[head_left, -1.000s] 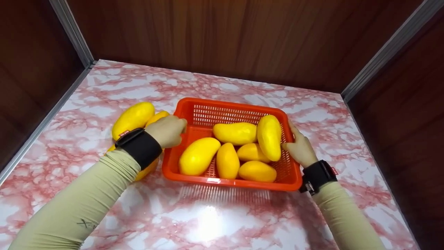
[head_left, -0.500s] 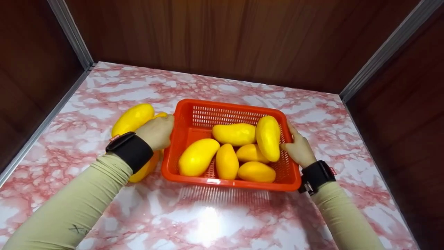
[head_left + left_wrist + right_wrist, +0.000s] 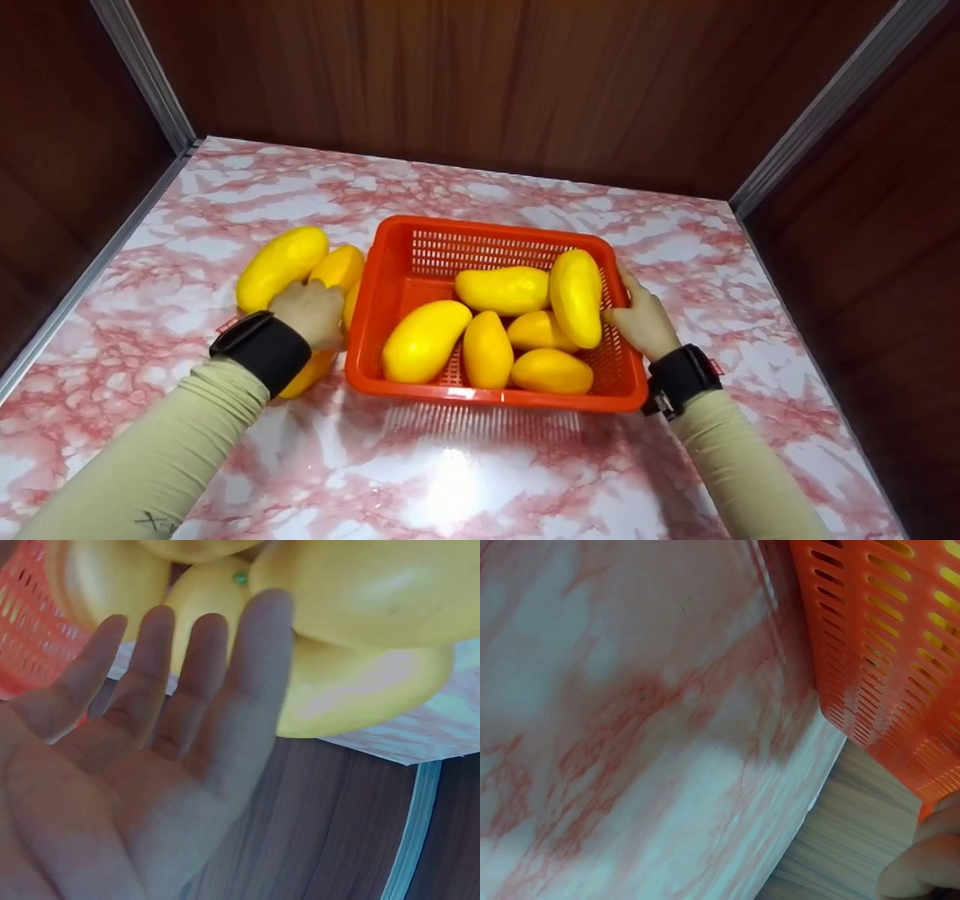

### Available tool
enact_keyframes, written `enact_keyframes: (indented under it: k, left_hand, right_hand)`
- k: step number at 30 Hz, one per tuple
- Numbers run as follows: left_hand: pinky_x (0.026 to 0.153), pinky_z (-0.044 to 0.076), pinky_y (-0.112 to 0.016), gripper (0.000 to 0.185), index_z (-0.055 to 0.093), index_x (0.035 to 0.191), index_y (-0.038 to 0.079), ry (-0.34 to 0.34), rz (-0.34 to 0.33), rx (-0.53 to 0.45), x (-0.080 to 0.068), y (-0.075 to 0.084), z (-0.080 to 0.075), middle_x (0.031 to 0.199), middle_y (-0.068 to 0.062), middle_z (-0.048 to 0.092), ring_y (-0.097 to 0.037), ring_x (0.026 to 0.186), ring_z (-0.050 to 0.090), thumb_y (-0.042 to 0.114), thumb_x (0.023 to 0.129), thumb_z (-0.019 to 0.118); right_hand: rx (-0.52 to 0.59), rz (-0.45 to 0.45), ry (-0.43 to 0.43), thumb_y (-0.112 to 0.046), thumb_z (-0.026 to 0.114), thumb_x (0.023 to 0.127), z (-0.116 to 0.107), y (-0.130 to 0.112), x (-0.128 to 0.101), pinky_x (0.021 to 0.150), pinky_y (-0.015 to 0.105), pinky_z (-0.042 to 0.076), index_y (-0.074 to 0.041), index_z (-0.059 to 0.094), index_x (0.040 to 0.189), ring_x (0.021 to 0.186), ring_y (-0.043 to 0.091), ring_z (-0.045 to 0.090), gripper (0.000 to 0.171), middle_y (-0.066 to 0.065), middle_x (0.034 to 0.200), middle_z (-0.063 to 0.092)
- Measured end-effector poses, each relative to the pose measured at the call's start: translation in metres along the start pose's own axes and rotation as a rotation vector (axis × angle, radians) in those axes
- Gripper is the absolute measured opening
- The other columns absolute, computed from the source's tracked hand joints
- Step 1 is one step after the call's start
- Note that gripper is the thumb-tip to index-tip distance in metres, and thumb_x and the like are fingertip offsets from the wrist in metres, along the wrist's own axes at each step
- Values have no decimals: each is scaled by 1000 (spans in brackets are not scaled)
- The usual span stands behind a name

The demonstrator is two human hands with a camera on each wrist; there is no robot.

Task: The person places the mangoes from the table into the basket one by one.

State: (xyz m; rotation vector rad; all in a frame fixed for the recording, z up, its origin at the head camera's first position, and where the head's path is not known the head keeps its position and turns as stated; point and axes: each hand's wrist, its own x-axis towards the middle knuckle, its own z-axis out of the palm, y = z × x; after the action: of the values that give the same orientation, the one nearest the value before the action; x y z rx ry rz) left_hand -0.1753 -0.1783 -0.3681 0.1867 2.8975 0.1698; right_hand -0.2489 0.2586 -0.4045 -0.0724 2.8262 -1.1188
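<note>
Looking down from the head view, the left hand [image 3: 309, 313] rests over the mangoes [image 3: 283, 257] piled on the marble table [image 3: 465, 480] just left of the orange basket [image 3: 487, 394], while the right hand [image 3: 641, 321] steadies the basket's right rim, thumb against the inside by a mango standing along that wall [image 3: 576, 297]; six mangoes lie inside the basket. In the left wrist view the left hand [image 3: 142, 757] shows its palm with straight, spread fingers [image 3: 259, 660], holding nothing, the tips just short of the yellow fruit [image 3: 360, 682] and the basket's mesh [image 3: 30, 622] off to one side. In the right wrist view only a fingertip or two [image 3: 922, 870] show under the basket's slotted wall [image 3: 885, 652], curled against it; how firmly they grip I cannot tell. To do this well, I judge the left hand should settle on one mango from the top of the pile, wrap round its middle instead of pinching an end, and lift cleanly so the neighbours do not roll, while the right hand holds the basket from sliding on the glossy marble.
</note>
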Motion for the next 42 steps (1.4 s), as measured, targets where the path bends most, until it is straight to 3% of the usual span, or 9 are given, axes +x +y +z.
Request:
enact_keyframes:
  k: [4, 10, 14, 21, 27, 33, 42]
  left_hand:
    - [82, 50, -59, 43, 67, 106, -4, -25, -32, -15, -5, -5, 7, 104, -28, 59, -47, 94, 56, 25, 76, 78]
    - [79, 51, -60, 36, 64, 104, -3, -18, -51, -14, -10, -9, 16, 102, -25, 59, -45, 91, 58, 24, 82, 71]
    - [80, 50, -61, 43, 58, 111, -5, -6, -56, -19, -11, -10, 21, 107, -27, 57, -48, 95, 58, 26, 83, 68]
    - [86, 48, -61, 60, 55, 113, -4, -55, -46, -57, -8, -11, 23, 114, -32, 57, -51, 98, 58, 32, 74, 82]
    - [81, 49, -55, 36, 59, 92, 5, -68, -4, -34, -7, -14, 20, 93, -21, 65, -42, 86, 61, 28, 74, 79]
    - [78, 50, -50, 24, 59, 84, 9, -67, 23, -36, -6, -17, 18, 87, -16, 65, -36, 82, 61, 25, 74, 74]
    - [79, 49, -45, 56, 61, 109, -1, -74, 37, -119, -9, -20, 14, 101, -20, 66, -32, 85, 61, 39, 71, 75]
  right_hand:
    - [4, 4, -2, -6, 58, 80, 0, 0, 0, 83, 38, 53, -23, 16, 160, 98, 34, 62, 92, 29, 133, 56]
    - [-16, 8, 9, -7, 58, 79, 0, 0, 1, 85, 39, 52, -22, 18, 160, 99, 35, 60, 92, 29, 133, 55]
    - [-17, 14, 10, -7, 59, 79, 0, 1, 1, 84, 39, 52, -23, 18, 160, 99, 35, 60, 93, 29, 131, 56]
    - [19, 27, -3, -6, 58, 80, -1, 1, 0, 82, 39, 55, -25, 15, 160, 100, 36, 62, 93, 30, 135, 53]
    - [23, 22, -2, -6, 58, 80, 0, 1, -1, 82, 40, 55, -25, 15, 160, 101, 36, 62, 93, 30, 136, 53]
    - [26, 15, 6, -6, 58, 80, 0, 1, 0, 81, 40, 56, -24, 16, 160, 100, 36, 63, 92, 30, 136, 53]
    - [10, 17, 9, -5, 57, 80, 0, 0, -1, 85, 39, 53, -23, 16, 160, 101, 35, 60, 92, 29, 137, 52]
